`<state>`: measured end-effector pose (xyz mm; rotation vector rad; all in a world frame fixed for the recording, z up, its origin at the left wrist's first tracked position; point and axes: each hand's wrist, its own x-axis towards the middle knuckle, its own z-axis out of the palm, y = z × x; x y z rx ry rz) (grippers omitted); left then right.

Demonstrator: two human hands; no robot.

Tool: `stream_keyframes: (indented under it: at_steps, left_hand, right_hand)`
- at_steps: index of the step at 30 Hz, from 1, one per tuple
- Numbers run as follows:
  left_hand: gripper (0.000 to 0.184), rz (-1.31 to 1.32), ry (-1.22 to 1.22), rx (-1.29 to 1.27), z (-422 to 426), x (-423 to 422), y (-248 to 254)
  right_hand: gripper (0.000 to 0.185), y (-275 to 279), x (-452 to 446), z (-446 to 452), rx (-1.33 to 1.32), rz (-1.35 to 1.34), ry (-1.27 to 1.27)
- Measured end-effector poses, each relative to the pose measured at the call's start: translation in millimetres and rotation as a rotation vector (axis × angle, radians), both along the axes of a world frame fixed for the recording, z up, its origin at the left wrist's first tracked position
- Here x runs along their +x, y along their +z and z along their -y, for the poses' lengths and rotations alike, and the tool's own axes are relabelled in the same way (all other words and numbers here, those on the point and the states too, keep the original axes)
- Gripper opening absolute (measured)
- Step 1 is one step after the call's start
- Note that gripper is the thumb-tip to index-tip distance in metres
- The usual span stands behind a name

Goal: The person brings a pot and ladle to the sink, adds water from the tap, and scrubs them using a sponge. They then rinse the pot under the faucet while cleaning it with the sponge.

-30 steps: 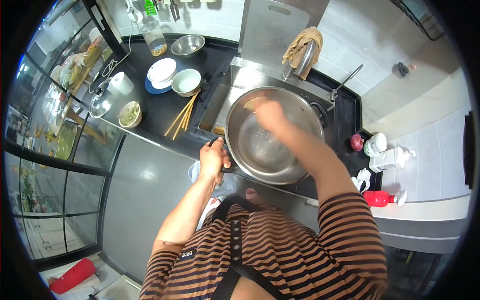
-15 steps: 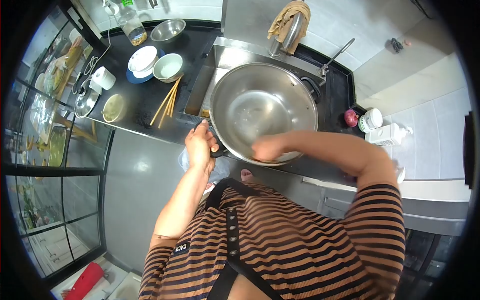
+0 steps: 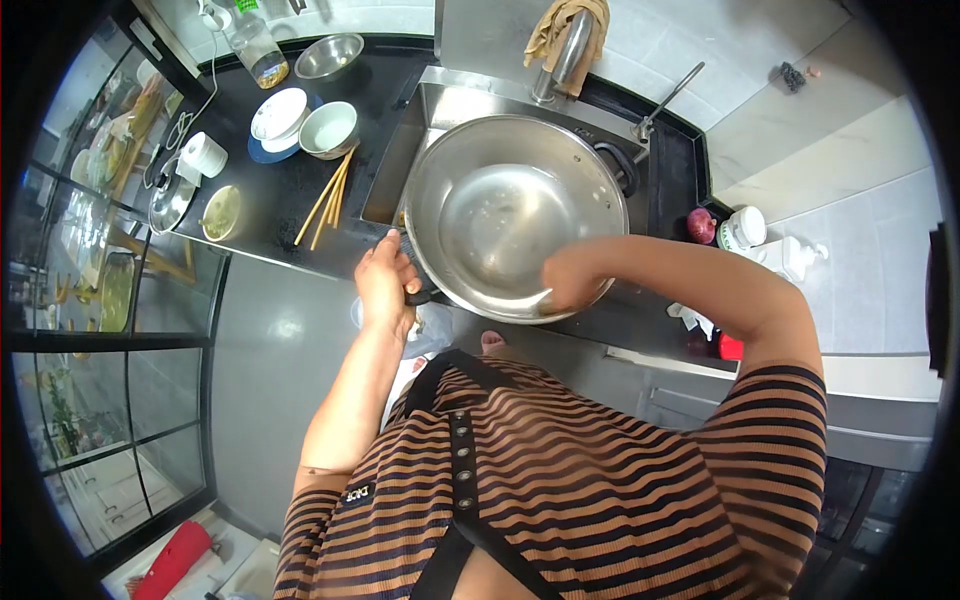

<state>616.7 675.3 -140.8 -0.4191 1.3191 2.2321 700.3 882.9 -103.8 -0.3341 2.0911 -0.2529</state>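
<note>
A large stainless steel wok [image 3: 490,220] with black side handles rests tilted over the sink. My left hand [image 3: 385,280] is closed round its near-left black handle [image 3: 422,297]. Inside the wok, against the near right wall, is my right hand [image 3: 575,275], its fingers curled and blurred by motion. Whatever those fingers hold is hidden. On the far side, the other handle [image 3: 617,168] points toward the back right, with nobody holding it. The wok's inside looks wet and shiny.
The steel sink [image 3: 400,165] lies under the wok, with a faucet [image 3: 570,60] draped in a tan cloth [image 3: 545,35] behind. Chopsticks [image 3: 328,205], a pale bowl [image 3: 328,130] and a steel bowl [image 3: 328,58] stand left. A red onion [image 3: 701,226] sits right.
My right hand has moved right along the wok's near wall. The wok and my left hand have shifted slightly left and up in view, with the grip on the handle unchanged.
</note>
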Motion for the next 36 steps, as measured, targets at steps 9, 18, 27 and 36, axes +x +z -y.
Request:
stream_keyframes:
  at_steps: [9,18,27,36]
  left_hand:
    - [0.021,-0.013,-0.004,-0.038,-0.1,1.0,-0.5]
    - [0.022,-0.036,-0.036,-0.048,0.0,0.4,2.0]
    - [0.022,-0.025,-0.047,-0.045,-1.2,-0.2,3.7]
    - [0.021,-0.014,-0.122,-0.023,2.4,-4.0,3.1]
  right_hand:
    - [0.022,-39.4,-2.6,33.3,-0.471,-0.11,-0.436]
    - [0.028,-13.9,-1.9,-41.8,0.405,-0.187,0.238]
    - [0.03,-74.9,-46.2,66.9,-0.426,-0.475,-0.672]
    - [0.029,-76.4,-97.3,-24.1,0.334,-0.81,-0.374]
